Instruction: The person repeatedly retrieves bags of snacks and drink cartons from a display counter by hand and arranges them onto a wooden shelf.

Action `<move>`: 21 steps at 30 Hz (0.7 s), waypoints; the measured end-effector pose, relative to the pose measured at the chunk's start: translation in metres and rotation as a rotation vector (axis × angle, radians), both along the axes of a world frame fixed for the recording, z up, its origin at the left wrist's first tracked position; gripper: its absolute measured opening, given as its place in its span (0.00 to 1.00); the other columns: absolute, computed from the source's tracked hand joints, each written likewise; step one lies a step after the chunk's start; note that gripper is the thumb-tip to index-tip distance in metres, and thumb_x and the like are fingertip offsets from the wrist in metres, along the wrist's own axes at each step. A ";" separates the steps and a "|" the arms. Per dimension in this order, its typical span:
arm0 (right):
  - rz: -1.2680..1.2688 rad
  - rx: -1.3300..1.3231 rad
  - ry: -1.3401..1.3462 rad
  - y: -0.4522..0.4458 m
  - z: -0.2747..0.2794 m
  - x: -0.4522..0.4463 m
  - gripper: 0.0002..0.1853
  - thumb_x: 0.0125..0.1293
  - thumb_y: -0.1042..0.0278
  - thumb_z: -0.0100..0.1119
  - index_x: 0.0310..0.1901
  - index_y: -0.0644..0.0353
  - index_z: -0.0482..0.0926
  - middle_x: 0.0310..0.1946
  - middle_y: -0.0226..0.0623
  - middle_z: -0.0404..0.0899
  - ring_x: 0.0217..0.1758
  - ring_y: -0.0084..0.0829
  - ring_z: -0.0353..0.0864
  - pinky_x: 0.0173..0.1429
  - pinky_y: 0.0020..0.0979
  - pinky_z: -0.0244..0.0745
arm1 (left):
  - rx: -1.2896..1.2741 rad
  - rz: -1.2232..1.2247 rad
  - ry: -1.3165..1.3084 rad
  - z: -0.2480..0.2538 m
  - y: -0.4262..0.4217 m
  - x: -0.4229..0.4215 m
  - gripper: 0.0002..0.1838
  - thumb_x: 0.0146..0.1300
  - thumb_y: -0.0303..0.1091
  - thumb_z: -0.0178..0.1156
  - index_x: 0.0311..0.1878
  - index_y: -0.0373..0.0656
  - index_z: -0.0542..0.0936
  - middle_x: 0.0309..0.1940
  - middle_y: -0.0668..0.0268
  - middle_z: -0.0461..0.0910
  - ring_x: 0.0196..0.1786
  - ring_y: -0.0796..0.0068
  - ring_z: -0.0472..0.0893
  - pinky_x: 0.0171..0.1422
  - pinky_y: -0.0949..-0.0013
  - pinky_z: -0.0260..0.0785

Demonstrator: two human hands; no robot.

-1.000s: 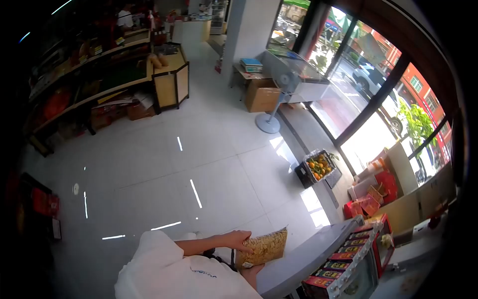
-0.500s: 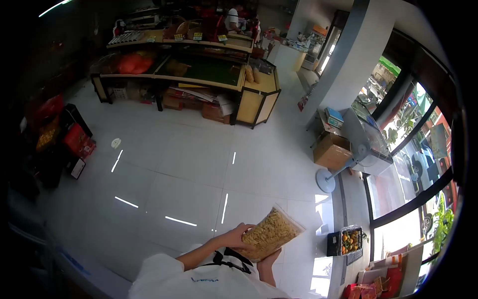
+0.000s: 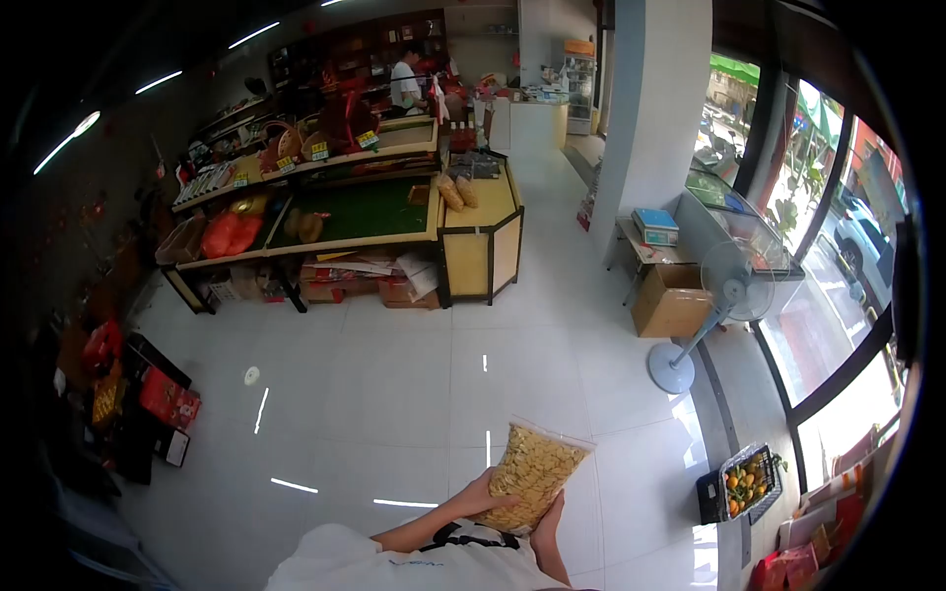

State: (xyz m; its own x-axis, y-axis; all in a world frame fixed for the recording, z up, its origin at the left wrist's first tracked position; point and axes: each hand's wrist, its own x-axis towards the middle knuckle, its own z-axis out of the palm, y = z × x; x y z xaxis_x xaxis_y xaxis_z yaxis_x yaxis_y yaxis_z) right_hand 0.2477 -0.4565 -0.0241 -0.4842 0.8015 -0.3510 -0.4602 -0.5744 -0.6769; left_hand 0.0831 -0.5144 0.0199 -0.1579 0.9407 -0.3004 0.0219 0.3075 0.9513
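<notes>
A clear plastic bag of pale yellow-tan dried pieces (image 3: 538, 473) is held up in front of my body, tilted a little to the right. My left hand (image 3: 485, 500) grips its left side, the fingers lying across the front of the bag. On the lower right edge, my right hand (image 3: 548, 527) is closed around the bag, its fingers mostly hidden behind it. What exactly the pieces are I cannot make out.
A tiered display stand (image 3: 370, 241) stands ahead, with two filled bags (image 3: 456, 192) on its corner. To the right are a standing fan (image 3: 680, 355), a cardboard box (image 3: 670, 300), a blue scale (image 3: 654, 227) and a fruit crate (image 3: 746, 483). A person (image 3: 406, 82) stands behind the stand.
The view has tilted up and turned, so more of the far shop shows. The bag is more upright now, still in both hands.
</notes>
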 end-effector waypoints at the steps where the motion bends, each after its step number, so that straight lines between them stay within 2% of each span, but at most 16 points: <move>1: -0.022 -0.016 0.016 0.012 0.001 -0.002 0.33 0.71 0.41 0.27 0.66 0.57 0.59 0.62 0.41 0.67 0.62 0.37 0.70 0.65 0.36 0.65 | -0.016 -0.022 0.016 0.000 0.014 -0.003 0.49 0.46 0.53 0.72 0.63 0.30 0.59 0.55 0.50 0.71 0.59 0.63 0.71 0.65 0.65 0.60; 4: 0.004 -0.045 0.011 0.058 0.017 -0.013 0.33 0.72 0.41 0.27 0.63 0.61 0.62 0.58 0.43 0.70 0.57 0.37 0.73 0.63 0.36 0.68 | -0.030 -0.065 0.076 0.002 0.061 -0.012 0.45 0.51 0.50 0.70 0.62 0.30 0.59 0.54 0.52 0.71 0.58 0.65 0.71 0.63 0.66 0.63; 6: -0.005 -0.040 -0.090 0.078 0.034 -0.018 0.32 0.72 0.42 0.29 0.63 0.62 0.63 0.58 0.44 0.71 0.57 0.36 0.74 0.62 0.35 0.68 | -0.054 0.062 -0.239 -0.003 0.086 -0.016 0.39 0.55 0.46 0.67 0.60 0.30 0.60 0.52 0.54 0.72 0.55 0.68 0.73 0.59 0.67 0.67; 7: 0.020 -0.022 -0.172 0.091 0.039 -0.022 0.31 0.72 0.43 0.31 0.62 0.63 0.64 0.57 0.44 0.71 0.56 0.35 0.74 0.61 0.35 0.69 | -0.053 0.042 -0.254 -0.010 0.099 -0.019 0.39 0.55 0.46 0.67 0.60 0.30 0.60 0.52 0.54 0.72 0.55 0.68 0.73 0.59 0.67 0.67; 8: -0.047 0.016 -0.210 0.102 0.003 -0.023 0.29 0.72 0.46 0.36 0.57 0.67 0.67 0.54 0.44 0.73 0.52 0.33 0.75 0.57 0.33 0.70 | -0.040 0.066 -0.257 -0.019 0.108 -0.022 0.37 0.57 0.45 0.66 0.60 0.30 0.61 0.50 0.55 0.73 0.55 0.70 0.73 0.58 0.68 0.68; 9: -0.057 0.018 -0.218 0.113 -0.020 -0.025 0.29 0.72 0.46 0.36 0.57 0.67 0.67 0.54 0.44 0.73 0.52 0.33 0.75 0.57 0.33 0.70 | -0.029 0.096 -0.256 -0.027 0.117 -0.027 0.35 0.58 0.43 0.66 0.59 0.30 0.61 0.49 0.56 0.74 0.54 0.71 0.73 0.56 0.69 0.69; 11: 0.014 -0.004 -0.360 0.137 -0.052 -0.035 0.28 0.70 0.46 0.41 0.53 0.68 0.69 0.50 0.45 0.74 0.49 0.32 0.75 0.54 0.32 0.71 | -0.077 0.082 -0.241 -0.035 0.139 -0.043 0.38 0.58 0.46 0.65 0.61 0.30 0.60 0.51 0.55 0.74 0.55 0.70 0.73 0.57 0.68 0.68; 12: -0.018 -0.040 -0.374 0.146 -0.035 -0.046 0.28 0.67 0.45 0.48 0.50 0.68 0.70 0.46 0.46 0.75 0.47 0.33 0.75 0.53 0.32 0.70 | -0.105 0.053 -0.217 -0.042 0.152 -0.054 0.38 0.59 0.48 0.63 0.62 0.31 0.61 0.52 0.56 0.73 0.55 0.70 0.73 0.58 0.68 0.68; 13: -0.028 -0.040 -0.377 0.155 -0.033 -0.057 0.28 0.67 0.45 0.48 0.50 0.68 0.70 0.46 0.46 0.75 0.47 0.33 0.75 0.53 0.32 0.70 | -0.134 0.022 -0.197 -0.044 0.166 -0.065 0.38 0.60 0.49 0.62 0.63 0.32 0.61 0.54 0.56 0.73 0.55 0.70 0.73 0.58 0.68 0.67; 15: 0.049 0.165 -0.654 0.178 -0.034 -0.075 0.31 0.63 0.43 0.54 0.51 0.69 0.70 0.45 0.46 0.76 0.47 0.32 0.75 0.53 0.32 0.70 | -0.157 0.040 -0.254 -0.042 0.191 -0.086 0.37 0.60 0.50 0.61 0.63 0.33 0.62 0.55 0.57 0.73 0.55 0.69 0.74 0.59 0.68 0.67; 16: 0.086 0.182 -0.631 0.190 -0.041 -0.087 0.32 0.65 0.47 0.54 0.54 0.72 0.67 0.48 0.45 0.74 0.49 0.28 0.74 0.53 0.30 0.70 | -0.187 0.072 -0.309 -0.040 0.202 -0.096 0.37 0.60 0.51 0.60 0.64 0.34 0.63 0.56 0.57 0.73 0.56 0.69 0.74 0.59 0.68 0.66; 21: 0.166 0.160 -0.698 0.274 -0.020 -0.148 0.33 0.64 0.45 0.55 0.53 0.72 0.69 0.45 0.43 0.76 0.47 0.28 0.75 0.52 0.29 0.71 | -0.181 0.140 -0.437 -0.038 0.272 -0.152 0.35 0.60 0.50 0.61 0.62 0.34 0.65 0.54 0.58 0.73 0.55 0.69 0.74 0.58 0.68 0.67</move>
State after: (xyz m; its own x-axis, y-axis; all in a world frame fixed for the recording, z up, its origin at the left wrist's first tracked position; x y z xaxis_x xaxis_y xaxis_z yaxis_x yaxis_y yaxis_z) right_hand 0.0997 -0.1822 -0.0440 -0.3106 0.8041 -0.5069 0.1934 -0.4686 -0.8620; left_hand -0.0693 -0.2420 -0.0181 -0.1023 0.8461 -0.5230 -0.4206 0.4397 0.7936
